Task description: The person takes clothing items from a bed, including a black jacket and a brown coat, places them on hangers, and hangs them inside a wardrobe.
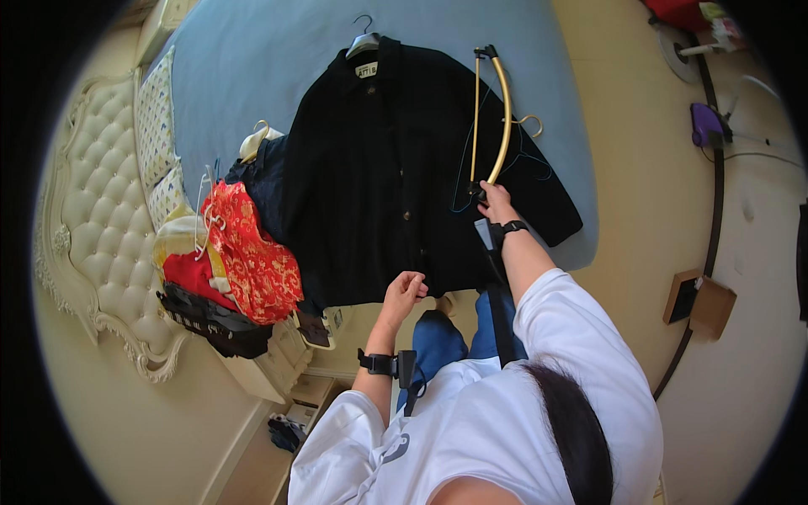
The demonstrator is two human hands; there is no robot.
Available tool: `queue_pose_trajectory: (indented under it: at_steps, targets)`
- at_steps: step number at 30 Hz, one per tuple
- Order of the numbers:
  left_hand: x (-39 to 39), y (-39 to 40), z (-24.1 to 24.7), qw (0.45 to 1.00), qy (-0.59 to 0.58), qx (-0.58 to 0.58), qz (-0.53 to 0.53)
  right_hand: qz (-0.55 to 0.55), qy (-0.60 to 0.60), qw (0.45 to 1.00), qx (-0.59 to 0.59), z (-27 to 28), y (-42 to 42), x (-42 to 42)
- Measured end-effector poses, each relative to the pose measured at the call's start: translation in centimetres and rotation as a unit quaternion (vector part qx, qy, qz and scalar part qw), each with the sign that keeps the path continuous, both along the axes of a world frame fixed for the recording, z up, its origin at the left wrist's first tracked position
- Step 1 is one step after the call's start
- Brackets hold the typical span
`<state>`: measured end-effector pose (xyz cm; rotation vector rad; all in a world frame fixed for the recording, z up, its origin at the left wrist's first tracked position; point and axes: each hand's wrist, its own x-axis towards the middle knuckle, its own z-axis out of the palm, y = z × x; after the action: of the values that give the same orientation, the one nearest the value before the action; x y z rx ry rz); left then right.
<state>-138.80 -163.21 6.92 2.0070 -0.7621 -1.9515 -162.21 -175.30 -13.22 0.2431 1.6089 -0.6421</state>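
A black coat (353,189) lies spread on the bed, a hanger (363,43) with a dark hook in its collar. Above the coat's sleeve on the right, my right hand (496,201) grips the lower end of a gold hanger (506,113), which has black ends, a thin gold bar and a hook pointing right. Thin dark-blue wire hangers (533,165) lie on the coat beneath it. My left hand (404,291), fingers curled together with nothing visible in them, is at the coat's bottom hem.
Left of the coat are dark-blue denim clothing (268,170), a red-and-gold patterned garment (252,252), white hangers (203,214) and black clothing (214,322). The blue-sheeted bed (252,57) has a tufted headboard (104,214). On the right floor are an open cardboard box (712,306) and a purple appliance (707,125).
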Motion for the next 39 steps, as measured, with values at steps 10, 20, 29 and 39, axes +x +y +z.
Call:
queue_pose_trajectory:
  at_steps: [10,20,29,39]
  targets:
    - [-0.4,1.6,-1.4,0.998,-0.028,-0.027,0.053,0.014,0.05,0.969,-0.243,5.3,-7.0,-7.7]
    - [0.9,7.4,-2.0,0.991,-0.069,0.025,0.112,0.343,0.77,0.494,-0.216,2.6,-23.8,-12.3]
    - [-0.2,10.3,-2.0,0.98,-0.095,0.021,0.173,0.548,0.365,0.697,-0.283,-1.3,-30.0,2.4]
    - [-1.4,17.1,-2.7,0.968,-0.096,0.021,0.232,0.565,0.129,0.76,-0.294,4.9,-30.3,8.8]
